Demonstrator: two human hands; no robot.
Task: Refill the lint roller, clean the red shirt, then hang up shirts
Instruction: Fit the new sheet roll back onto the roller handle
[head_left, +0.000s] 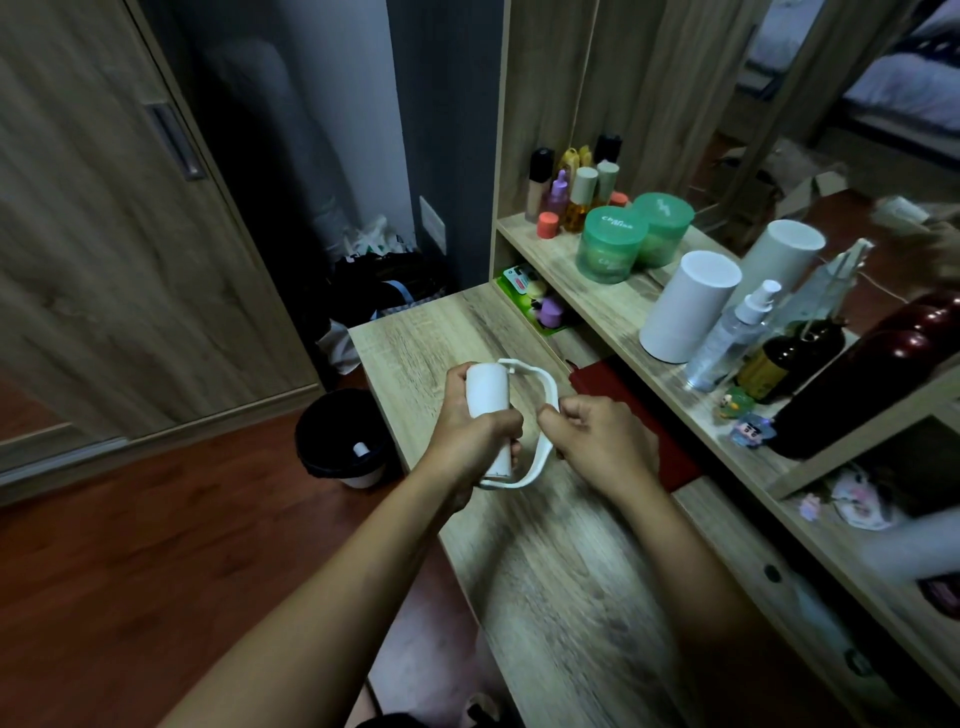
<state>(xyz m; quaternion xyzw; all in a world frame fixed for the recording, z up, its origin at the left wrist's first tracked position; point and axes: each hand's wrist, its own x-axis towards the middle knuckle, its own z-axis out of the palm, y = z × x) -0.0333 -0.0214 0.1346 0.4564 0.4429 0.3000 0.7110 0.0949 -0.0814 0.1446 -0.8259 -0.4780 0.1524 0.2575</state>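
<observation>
Over the wooden desk (545, 561) I hold a white lint roller. My left hand (470, 434) is wrapped around the white paper roll (487, 392), which stands nearly upright. My right hand (597, 441) pinches the curved white handle frame (540, 415) beside the roll; the frame's ends reach the roll's top and bottom. A folded red shirt (623, 410) lies on the desk just behind my right hand, partly under the shelf.
A black waste bin (340, 441) with a white tube inside stands on the floor left of the desk. The shelf (613, 312) at right carries green jars, a white cylinder (685, 306), spray bottles and dark bottles. A wardrobe door (130, 234) stands at left.
</observation>
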